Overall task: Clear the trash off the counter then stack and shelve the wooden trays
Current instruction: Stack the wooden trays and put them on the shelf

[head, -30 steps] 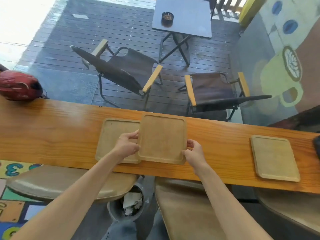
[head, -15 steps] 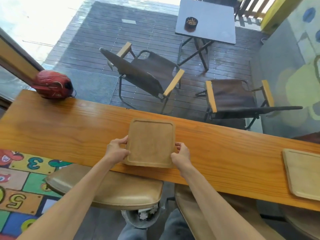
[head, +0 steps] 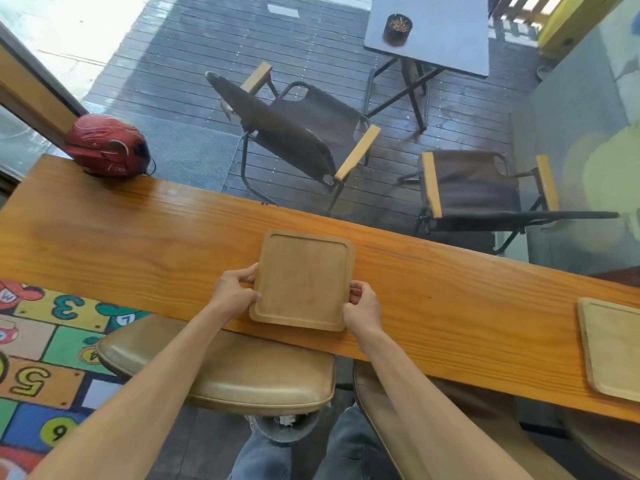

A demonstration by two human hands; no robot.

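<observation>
- Left hand [head: 233, 289] pinching the near-left edge of the tray [head: 303, 280], thumb on the rim, fingers tucked at the side
- Right hand [head: 362, 306] clamped on the near-right corner of the same tray, thumb on top
- Tray held between both hands, on or just above the counter [head: 138, 237]; a darker edge along its far and right sides hints at a second tray underneath, not sure enough to call
- Another tray [head: 609, 348] well off to the right of the right hand, flat near the front edge of the counter, half cut by the frame
- No trash seen on the counter near either hand; red helmet [head: 107, 145] far off to the left, beyond the left hand
- Likely step: squaring up the stack before fetching the tray on the right
- To do it well: press both sides inward evenly, check corners flush by feel, keep thumbs on the rim rather than in the well
- Lift level with both hands, or slide rightward along the counter toward the lone tray
- Risk: stack close to the near edge, above the stool [head: 242, 375]; avoid pulling it back toward the body
</observation>
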